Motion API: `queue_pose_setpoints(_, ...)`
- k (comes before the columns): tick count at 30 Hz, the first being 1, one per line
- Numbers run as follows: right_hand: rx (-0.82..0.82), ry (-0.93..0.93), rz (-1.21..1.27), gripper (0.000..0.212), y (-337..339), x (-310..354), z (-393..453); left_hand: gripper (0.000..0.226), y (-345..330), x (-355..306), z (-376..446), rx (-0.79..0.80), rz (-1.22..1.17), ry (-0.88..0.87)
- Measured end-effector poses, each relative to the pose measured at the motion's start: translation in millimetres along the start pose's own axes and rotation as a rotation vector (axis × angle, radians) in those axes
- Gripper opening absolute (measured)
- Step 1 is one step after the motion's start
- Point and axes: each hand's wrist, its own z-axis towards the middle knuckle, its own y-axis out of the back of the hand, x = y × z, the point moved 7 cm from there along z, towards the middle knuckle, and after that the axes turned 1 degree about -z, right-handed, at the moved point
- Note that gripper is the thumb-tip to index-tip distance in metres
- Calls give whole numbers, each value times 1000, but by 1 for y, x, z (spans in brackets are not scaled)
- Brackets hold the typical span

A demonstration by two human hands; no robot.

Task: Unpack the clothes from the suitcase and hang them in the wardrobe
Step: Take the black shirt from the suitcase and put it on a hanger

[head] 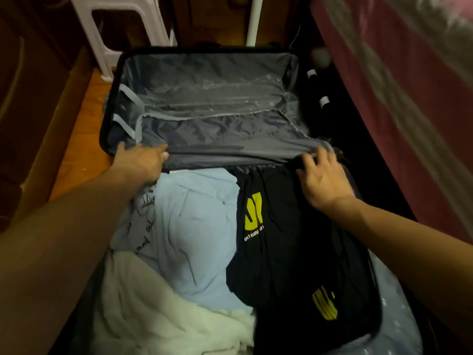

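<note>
White towel up front, blue shirt and black shirt packed in the suitcase; left hand spread flat on the lining, right hand fingers splayed over the black shirt.

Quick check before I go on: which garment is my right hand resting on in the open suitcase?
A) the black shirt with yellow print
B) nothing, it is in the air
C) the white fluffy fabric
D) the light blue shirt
A: the right hand lies on the black shirt with yellow print, by the grey lining's edge; the light blue shirt lies further left.
</note>
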Motion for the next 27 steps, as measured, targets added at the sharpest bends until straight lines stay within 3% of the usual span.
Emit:
queue_pose_setpoints(2,-43,326,-39,24,12,35,-41,56,2,-15,-18,-12,5,123)
queue_pose_setpoints(3,-16,467,-31,22,11,48,-65,61,6,-29,-32,-101,-47,123)
queue_pose_setpoints(5,77,621,-22,23,6,61,-108,66,8,-77,-74,-400,-61,-164)
queue_pose_setpoints(7,138,727,-57,26,-7,61,-137,61,-8,-129,-136,-531,29,-648)
queue_pose_setpoints(9,162,808,-106,32,-18,58,-155,57,-33,-154,-195,-471,168,-985)
queue_pose_setpoints(11,145,852,-115,42,-21,55,-163,57,-57,-157,-234,-303,268,-1083)
queue_pose_setpoints(13,128,863,-110,47,-25,51,-165,58,-68,-157,-249,-242,266,-1041)
queue_pose_setpoints(16,79,833,-99,23,-29,48,-162,63,-75,-171,-246,-264,302,-966)
queue_pose_setpoints(17,63,827,-83,16,-30,49,-161,56,-76,-180,-244,-278,312,-977)
queue_pose_setpoints(20,101,864,-14,11,-26,51,-162,6,-68,-199,-240,-356,220,-1056)
queue_pose_setpoints(21,126,888,11,12,-20,49,-159,18,-65,-200,-240,-344,179,-1080)
queue_pose_setpoints(23,220,873,50,20,-1,40,-146,21,-52,-200,-251,-239,81,-1069)
queue_pose_setpoints(25,332,679,141,27,27,20,-131,22,-31,-193,-263,-133,-80,-864)
queue_pose_setpoints(27,473,370,312,30,52,-9,-128,24,-8,-176,-275,14,-367,-528)
